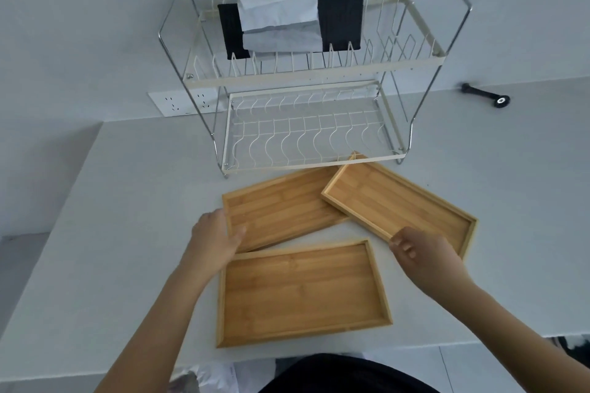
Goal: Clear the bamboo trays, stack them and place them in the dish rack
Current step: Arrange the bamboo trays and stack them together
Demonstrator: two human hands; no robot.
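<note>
Three empty bamboo trays lie on the white counter before a two-tier wire dish rack (pixel 306 80). The near tray (pixel 303 293) lies flat by the front edge. The left tray (pixel 281 210) sits behind it; my left hand (pixel 217 236) grips its left short edge, thumb inside the rim. The right tray (pixel 402 201) lies angled, its left corner resting on the left tray. My right hand (pixel 424 257) holds the right tray's near long edge, fingers curled on the rim.
The rack's upper tier holds black cloths (pixel 340 21) and a white folded cloth (pixel 277 22). Its lower tier (pixel 306 134) has bare wire. A black tool (pixel 485 96) lies at the back right. A wall socket (pixel 182 102) sits behind the rack's left leg.
</note>
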